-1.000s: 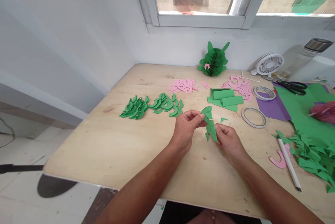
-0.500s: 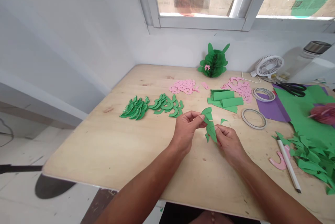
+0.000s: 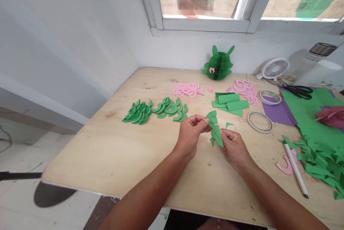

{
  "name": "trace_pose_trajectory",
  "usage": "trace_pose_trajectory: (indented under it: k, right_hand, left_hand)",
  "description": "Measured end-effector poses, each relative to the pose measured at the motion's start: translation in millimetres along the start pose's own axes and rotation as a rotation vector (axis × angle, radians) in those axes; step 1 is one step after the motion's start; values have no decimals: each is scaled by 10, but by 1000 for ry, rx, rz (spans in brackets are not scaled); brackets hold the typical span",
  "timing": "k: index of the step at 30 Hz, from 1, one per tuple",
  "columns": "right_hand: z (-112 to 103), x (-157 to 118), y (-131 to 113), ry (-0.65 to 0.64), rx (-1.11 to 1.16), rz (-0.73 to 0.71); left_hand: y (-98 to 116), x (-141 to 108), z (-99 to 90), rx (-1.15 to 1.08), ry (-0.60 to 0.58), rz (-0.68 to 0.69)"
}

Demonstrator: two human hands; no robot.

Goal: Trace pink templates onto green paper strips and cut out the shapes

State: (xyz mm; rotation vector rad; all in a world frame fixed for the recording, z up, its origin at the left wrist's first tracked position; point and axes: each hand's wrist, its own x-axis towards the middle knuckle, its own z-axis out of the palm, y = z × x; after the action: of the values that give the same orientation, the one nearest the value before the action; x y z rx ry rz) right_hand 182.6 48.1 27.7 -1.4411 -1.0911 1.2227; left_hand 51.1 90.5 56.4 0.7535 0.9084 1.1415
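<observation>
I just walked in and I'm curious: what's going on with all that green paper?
A person is holding cut green paper above the table. The left hand pinches its upper part, and the right hand grips its lower right edge. Two piles of green cutouts lie to the left, and green scraps are heaped at the right. A green folded-paper figure stands at the back.

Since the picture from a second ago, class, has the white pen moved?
No. Judged against the table, the white pen lies in the same place, across the pink curved piece.
</observation>
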Motion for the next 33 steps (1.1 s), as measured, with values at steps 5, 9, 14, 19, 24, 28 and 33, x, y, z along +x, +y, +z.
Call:
trace_pose_trajectory:
  k: [5, 9, 14, 19, 24, 28, 33]
  right_hand:
    - [4, -6, -24, 0, 1, -6]
    - [4, -8, -42, -2, -16, -6]
    - [2, -4, -32, 4, -11, 8]
    - [14, -18, -74, 20, -29, -5]
    - [20, -19, -89, 30, -59, -14]
    - [20, -10, -52, 29, -30, 6]
    - [7, -6, 0, 7, 16, 3]
  left_hand:
    - [1, -1, 2, 0, -2, -1]
    - [3, -6, 2, 7, -3, -4]
    - [4, -10, 4, 3, -8, -2]
    - [-6, -6, 8, 1, -9, 7]
    - [-16, -5, 8, -1, -7, 3]
    - [-26, -6, 7, -16, -5, -7]
    - [-36, -7, 8, -23, -9, -10]
